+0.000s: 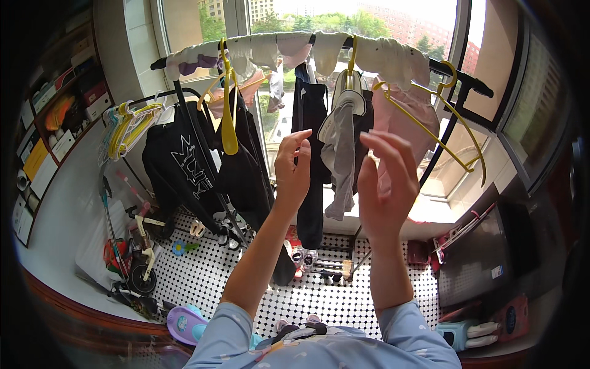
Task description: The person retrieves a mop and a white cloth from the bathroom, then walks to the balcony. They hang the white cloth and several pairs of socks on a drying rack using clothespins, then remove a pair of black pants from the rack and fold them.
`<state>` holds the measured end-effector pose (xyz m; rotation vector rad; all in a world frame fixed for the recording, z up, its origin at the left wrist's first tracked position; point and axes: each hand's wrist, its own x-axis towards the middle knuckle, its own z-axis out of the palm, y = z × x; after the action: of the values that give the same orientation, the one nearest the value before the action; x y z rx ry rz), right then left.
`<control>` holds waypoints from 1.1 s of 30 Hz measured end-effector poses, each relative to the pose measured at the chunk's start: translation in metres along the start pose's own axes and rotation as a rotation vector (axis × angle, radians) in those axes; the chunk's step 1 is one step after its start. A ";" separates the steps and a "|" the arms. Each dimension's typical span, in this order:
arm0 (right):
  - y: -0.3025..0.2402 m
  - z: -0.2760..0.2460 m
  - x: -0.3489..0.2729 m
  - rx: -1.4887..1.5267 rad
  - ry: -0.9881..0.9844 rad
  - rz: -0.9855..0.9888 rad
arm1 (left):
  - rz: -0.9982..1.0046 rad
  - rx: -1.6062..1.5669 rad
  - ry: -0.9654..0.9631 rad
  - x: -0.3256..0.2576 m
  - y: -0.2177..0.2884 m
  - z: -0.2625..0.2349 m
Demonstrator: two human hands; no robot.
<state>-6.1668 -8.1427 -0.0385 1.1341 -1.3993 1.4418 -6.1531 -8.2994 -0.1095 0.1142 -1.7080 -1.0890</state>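
Both arms are raised in front of a drying rack. My left hand is held up with thumb and fingers apart and nothing between them. Dark trousers hang just beyond it. My right hand has curved fingers spread from the thumb and is also unfilled. Between the hands, a grey garment hangs with white cloth below a yellow hanger. Behind my right hand hangs a pink garment. A bare yellow hanger hangs at the right end of the rack.
White and purple cloths drape over the rack's top bar. A black printed top and a bunch of yellow hangers hang at left. A small bike and a purple basin stand below. A dark flat panel is at right.
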 end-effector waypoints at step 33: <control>0.143 0.080 0.097 -0.583 -0.639 0.611 | 0.314 0.675 -0.071 0.012 0.066 0.018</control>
<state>-6.3252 -8.2345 0.0144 0.8319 -2.5783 0.9254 -6.1452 -8.2566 -0.0553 0.2233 -2.0161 -0.2616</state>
